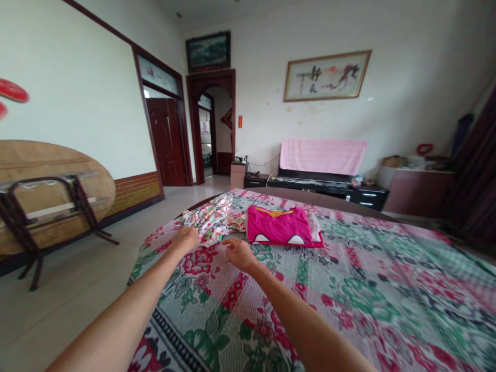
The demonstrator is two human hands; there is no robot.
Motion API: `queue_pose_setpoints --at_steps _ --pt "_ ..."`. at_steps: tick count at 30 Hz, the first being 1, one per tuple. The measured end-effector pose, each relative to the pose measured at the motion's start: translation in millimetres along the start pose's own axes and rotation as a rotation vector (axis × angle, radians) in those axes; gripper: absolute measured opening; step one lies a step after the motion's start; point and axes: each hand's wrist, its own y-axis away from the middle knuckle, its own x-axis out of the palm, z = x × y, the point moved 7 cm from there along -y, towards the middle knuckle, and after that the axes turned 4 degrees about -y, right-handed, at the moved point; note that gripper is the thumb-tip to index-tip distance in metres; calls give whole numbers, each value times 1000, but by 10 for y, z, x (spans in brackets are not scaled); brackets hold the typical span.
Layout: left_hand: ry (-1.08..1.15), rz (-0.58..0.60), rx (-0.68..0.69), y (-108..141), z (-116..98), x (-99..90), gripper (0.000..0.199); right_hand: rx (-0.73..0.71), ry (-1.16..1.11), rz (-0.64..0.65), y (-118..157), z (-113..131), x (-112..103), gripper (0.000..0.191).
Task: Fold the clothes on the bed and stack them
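A thin white garment (212,219) with a colourful print lies rumpled near the far left edge of the cloth-covered surface. My left hand (186,239) is closed on its near left edge. At the near right edge of the same garment, my right hand (240,254) has its fingers curled in a pinch on the fabric; the fingertips show only in part. Just beyond and right of that hand sits a folded bright pink shirt (277,223) with a yellow collar area and white shapes along its near edge. The garment's right end touches or nearly touches this shirt.
A floral cloth (310,289) covers the broad surface under the garments. A folded round table (50,181) leans against the left wall. Beyond stand a black low cabinet (368,198), a screen draped with a pink towel (323,156), and a dark red door (166,139).
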Motion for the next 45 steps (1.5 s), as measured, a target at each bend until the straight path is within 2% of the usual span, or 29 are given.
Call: queue_pose_setpoints --at_steps 3,5,8,10,12,16,19,23,27,30,32,34,37,38,39,40,43,45 --pt "-115 -102 -58 61 -283 -130 25 -73 14 -156 87 -33 -361 37" --pt "-119 -143 -5 111 -564 -157 28 -101 58 -284 159 -99 -668 37" --pt "-15 -135 122 147 -1010 -91 30 -76 177 -456 269 -274 -1136 40" --pt "76 -108 177 132 -1265 -19 30 -14 271 -513 317 -431 -1393 40" --pt "169 -81 170 80 -1450 52 30 91 357 -542 344 -617 -1603 41" --pt "357 -79 75 -80 -1639 190 33 276 429 -572 360 -960 -1888 52" --pt "470 -87 5 -195 -1694 333 37 332 431 -506 317 -1123 -1947 54" --pt "520 -185 -87 -270 -1696 422 36 343 431 -415 270 -1201 -1938 38" --pt "536 -265 -87 -245 -1720 358 21 233 355 -532 315 -1091 -2014 27" --pt "594 -394 -13 -132 -1736 191 18 62 222 -667 428 -883 -2135 24" --pt "680 -469 42 -24 -1716 86 18 -28 129 -683 519 -739 -2210 22" --pt "770 -431 82 54 -1686 59 17 -42 37 -552 570 -648 -2220 21" --pt "826 -169 191 113 -1722 153 21 17 -75 -172 620 -603 -2065 19" --pt "822 -85 222 133 -1737 194 25 39 -92 -94 647 -604 -2024 22" --pt "805 -30 237 149 -1738 225 30 60 -85 -80 670 -616 -2019 26" --pt "774 -5 237 161 -1728 246 37 88 -52 -123 689 -643 -2047 28" --pt "587 -7 220 184 -1704 276 55 205 145 -336 740 -766 -2169 24" --pt "440 1 231 205 -1725 297 58 236 260 -307 738 -842 -2130 26"
